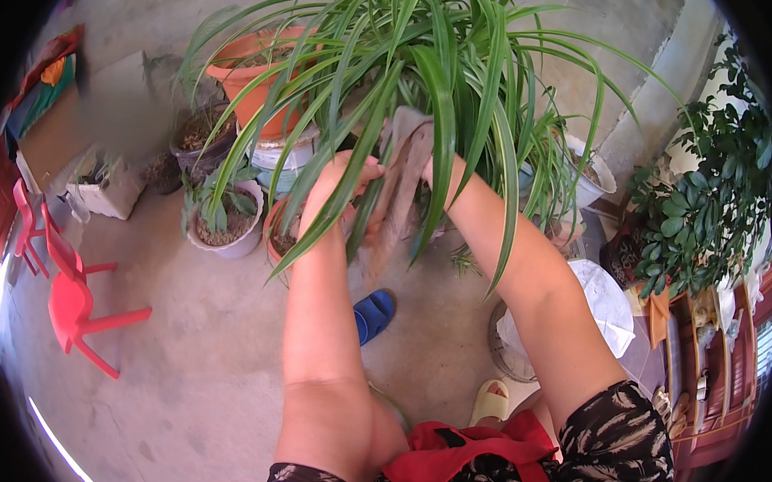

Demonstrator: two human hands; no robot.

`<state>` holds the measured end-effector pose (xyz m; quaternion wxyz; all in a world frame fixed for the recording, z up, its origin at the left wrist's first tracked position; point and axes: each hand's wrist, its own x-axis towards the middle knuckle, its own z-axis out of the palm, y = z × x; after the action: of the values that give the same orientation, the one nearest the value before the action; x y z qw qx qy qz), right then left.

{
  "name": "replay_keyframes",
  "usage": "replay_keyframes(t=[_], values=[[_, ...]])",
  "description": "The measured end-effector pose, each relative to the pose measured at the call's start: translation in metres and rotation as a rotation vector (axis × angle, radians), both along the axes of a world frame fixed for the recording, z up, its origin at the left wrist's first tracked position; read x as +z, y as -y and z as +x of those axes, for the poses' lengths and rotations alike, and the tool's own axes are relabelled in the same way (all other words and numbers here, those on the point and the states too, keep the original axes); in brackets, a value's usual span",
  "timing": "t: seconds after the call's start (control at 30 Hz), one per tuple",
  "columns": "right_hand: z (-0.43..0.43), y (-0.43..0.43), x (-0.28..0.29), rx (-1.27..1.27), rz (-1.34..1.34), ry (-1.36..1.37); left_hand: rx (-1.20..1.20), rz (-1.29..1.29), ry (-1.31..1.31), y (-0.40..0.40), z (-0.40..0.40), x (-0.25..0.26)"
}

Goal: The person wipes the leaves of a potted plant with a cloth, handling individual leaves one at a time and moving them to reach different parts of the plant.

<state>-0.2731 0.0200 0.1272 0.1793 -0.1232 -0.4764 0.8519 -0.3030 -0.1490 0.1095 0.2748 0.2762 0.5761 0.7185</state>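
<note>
A large spider plant point(443, 64) with long striped leaves hangs over both my hands. A greyish-brown cloth point(399, 169) dangles between them among the leaves. My left hand point(351, 174) is beside the cloth, thumb and fingers drawn together; leaves cross in front, so its hold is unclear. My right hand point(431, 171) touches the cloth's right side, mostly hidden behind a broad leaf. Just below my left hand stands a terracotta-coloured pot point(276, 236) of soil, partly covered by my forearm and leaves.
An orange pot point(250, 85), a white pot with a leafy plant point(255, 201) and another white pot point(593, 174) stand around. Red plastic chairs point(72, 303) are at left. A blue slipper point(376, 309) lies on the floor; a leafy shrub point(688, 208) and a white round cover point(605, 302) are right.
</note>
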Motion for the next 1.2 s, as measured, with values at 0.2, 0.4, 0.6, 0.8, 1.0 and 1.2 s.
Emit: replay_keyframes(t=[0.2,0.4,0.6,0.8,1.0,1.2], values=[[-0.003,-0.003,0.009,0.035,0.104,0.043,-0.162,-0.193,-0.101,0.005,0.000,0.007],[0.044,0.051,0.028,-0.100,0.129,0.208,-0.040,-0.152,-0.020,0.009,-0.013,-0.009],[0.055,0.038,-0.023,-0.162,0.126,0.127,0.084,0.047,0.053,0.004,-0.019,-0.018],[0.086,0.061,-0.052,-0.231,0.021,0.062,0.081,0.006,0.048,-0.001,-0.013,-0.016],[0.122,0.086,-0.061,-0.122,0.372,0.159,0.033,-0.055,-0.013,-0.006,-0.011,-0.017],[0.152,0.103,-0.092,-0.199,0.140,0.363,-0.058,-0.178,-0.132,-0.010,0.007,-0.018]])
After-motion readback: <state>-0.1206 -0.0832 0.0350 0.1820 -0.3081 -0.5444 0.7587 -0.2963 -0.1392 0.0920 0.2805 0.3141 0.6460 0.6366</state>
